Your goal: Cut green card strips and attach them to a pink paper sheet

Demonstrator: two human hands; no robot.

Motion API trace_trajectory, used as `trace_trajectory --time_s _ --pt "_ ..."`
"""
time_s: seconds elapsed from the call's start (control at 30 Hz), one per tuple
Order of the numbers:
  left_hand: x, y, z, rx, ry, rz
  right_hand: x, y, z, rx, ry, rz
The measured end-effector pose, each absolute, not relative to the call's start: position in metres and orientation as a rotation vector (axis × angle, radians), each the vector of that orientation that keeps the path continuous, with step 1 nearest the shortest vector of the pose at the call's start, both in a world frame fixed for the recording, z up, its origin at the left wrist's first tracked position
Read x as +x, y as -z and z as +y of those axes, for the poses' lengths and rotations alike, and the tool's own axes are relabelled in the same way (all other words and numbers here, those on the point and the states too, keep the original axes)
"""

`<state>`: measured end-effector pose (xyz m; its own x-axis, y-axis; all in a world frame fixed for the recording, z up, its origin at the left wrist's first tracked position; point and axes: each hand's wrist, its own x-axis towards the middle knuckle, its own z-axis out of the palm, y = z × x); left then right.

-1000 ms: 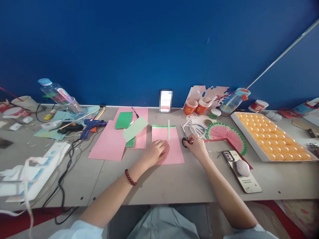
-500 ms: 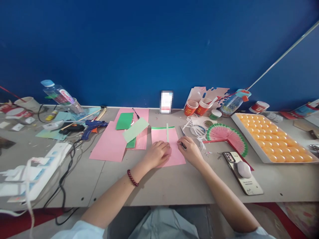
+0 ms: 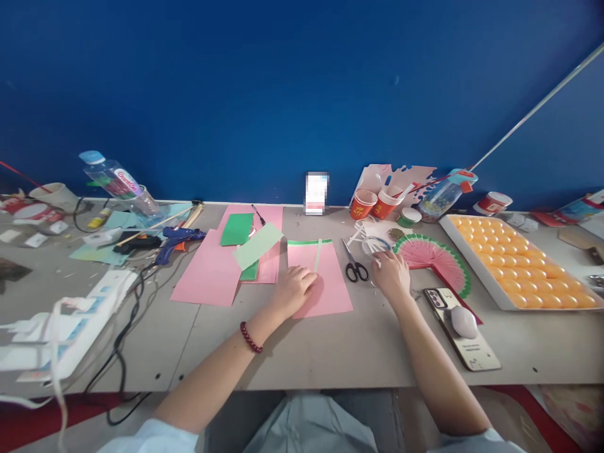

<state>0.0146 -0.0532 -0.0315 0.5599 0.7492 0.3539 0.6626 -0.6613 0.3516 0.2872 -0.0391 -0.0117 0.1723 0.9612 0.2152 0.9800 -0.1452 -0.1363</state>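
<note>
Left hand (image 3: 293, 288) lies palm down, fingers loosely together, pinning the pink sheet (image 3: 333, 286) to the tabletop (image 3: 330, 352). Right hand (image 3: 391, 275) rests palm down just right of the scissors (image 3: 353, 267), fingertips at the white strips (image 3: 370, 244); its grip cannot be told. Risk: any left-hand drag would likely skew the loose pale strip (image 3: 318, 255) on the sheet.

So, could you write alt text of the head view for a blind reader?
At a cluttered craft table, a person's left hand rests on a pink sheet while the right hand reaches white paper strips. Black scissors lie between the hands.
</note>
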Motion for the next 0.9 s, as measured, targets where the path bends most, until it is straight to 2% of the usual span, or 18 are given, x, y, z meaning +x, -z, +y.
trace_trajectory --time_s 0.17,0.3,0.53,0.7,0.9 --pt "0.018 0.031 -0.056 2.598 -0.722 1.477 0.284 0.010 -0.040 -2.214 0.103 -1.881" --pt "0.016 0.031 -0.055 2.597 -0.698 1.473 0.283 0.014 -0.039 -2.095 0.107 -1.857" --pt "0.017 0.030 -0.053 2.536 -0.808 1.461 0.282 0.012 -0.037 -1.765 0.188 -1.474" --pt "0.022 0.032 -0.053 2.531 -0.788 1.545 0.280 0.006 -0.035 -1.386 -0.082 -1.293" --pt "0.019 0.034 -0.052 2.469 -0.790 1.524 0.280 0.002 -0.031 -0.924 -0.899 -0.885"
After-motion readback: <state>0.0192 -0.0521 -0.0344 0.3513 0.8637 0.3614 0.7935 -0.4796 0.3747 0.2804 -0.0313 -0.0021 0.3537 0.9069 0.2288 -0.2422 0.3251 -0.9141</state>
